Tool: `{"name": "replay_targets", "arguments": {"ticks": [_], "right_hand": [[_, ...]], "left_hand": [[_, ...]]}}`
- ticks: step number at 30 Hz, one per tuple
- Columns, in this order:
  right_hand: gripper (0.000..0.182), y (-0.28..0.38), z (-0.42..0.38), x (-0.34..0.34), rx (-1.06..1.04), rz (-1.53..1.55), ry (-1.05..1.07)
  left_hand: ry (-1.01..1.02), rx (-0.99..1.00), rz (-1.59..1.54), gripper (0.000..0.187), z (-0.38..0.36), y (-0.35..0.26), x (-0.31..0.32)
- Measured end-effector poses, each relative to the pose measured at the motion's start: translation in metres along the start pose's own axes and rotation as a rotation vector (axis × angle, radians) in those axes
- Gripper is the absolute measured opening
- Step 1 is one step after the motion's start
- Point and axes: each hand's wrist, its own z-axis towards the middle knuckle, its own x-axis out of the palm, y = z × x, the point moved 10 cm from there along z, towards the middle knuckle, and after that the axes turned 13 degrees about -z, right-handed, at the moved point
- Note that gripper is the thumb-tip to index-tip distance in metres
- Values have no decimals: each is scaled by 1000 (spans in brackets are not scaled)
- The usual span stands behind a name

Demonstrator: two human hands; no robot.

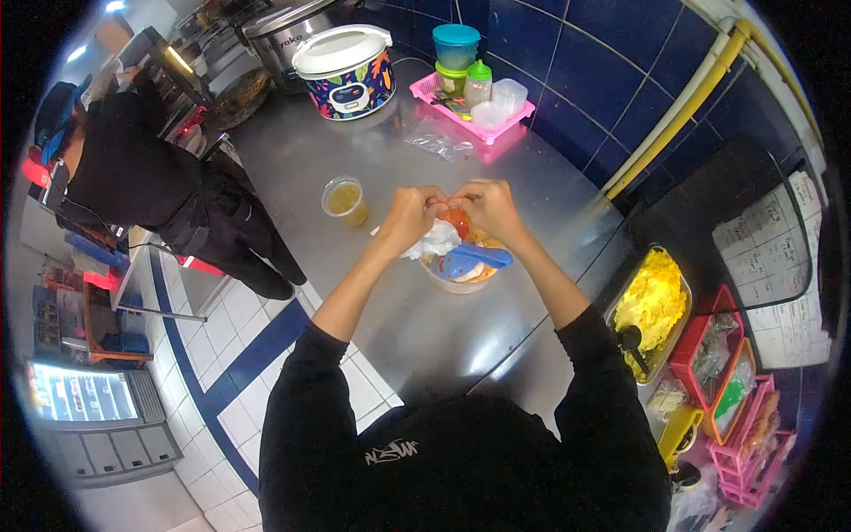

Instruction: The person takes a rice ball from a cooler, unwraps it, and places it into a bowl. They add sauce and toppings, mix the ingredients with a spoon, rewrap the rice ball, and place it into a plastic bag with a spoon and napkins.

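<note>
Over a bowl (457, 285) on the steel table, my left hand (409, 215) and my right hand (487, 211) meet at the fingertips. Both are pinched on something orange-red (457, 221), perhaps a small bag; what exactly it is I cannot make out. White crumpled plastic (436, 238) lies below my left hand, at the bowl's left edge. A blue spoon or scoop (479, 258) rests across the bowl, which holds orange and white food. Left of my left hand stands a clear cup (344, 200) of yellowish liquid.
A patterned rice cooker (347, 75) and a pink tray (486, 130) with containers stand at the back. A clear bag (439, 140) lies before the tray. Yellow food fills a metal pan (653, 306) at right, near red and pink baskets. A person (160, 168) in black stands at left.
</note>
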Motion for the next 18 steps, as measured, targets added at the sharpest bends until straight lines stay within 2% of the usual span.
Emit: {"name": "replay_targets", "arguments": {"ticks": [5, 11, 18], "right_hand": [[12, 9, 2, -1, -8, -72, 86], [10, 5, 4, 0, 29, 0, 127], [9, 0, 6, 0, 41, -101, 114]], "left_hand": [[-51, 30, 23, 10, 0, 5, 0], [-91, 31, -8, 10, 0, 6, -2], [-86, 61, -63, 12, 0, 8, -3]]}}
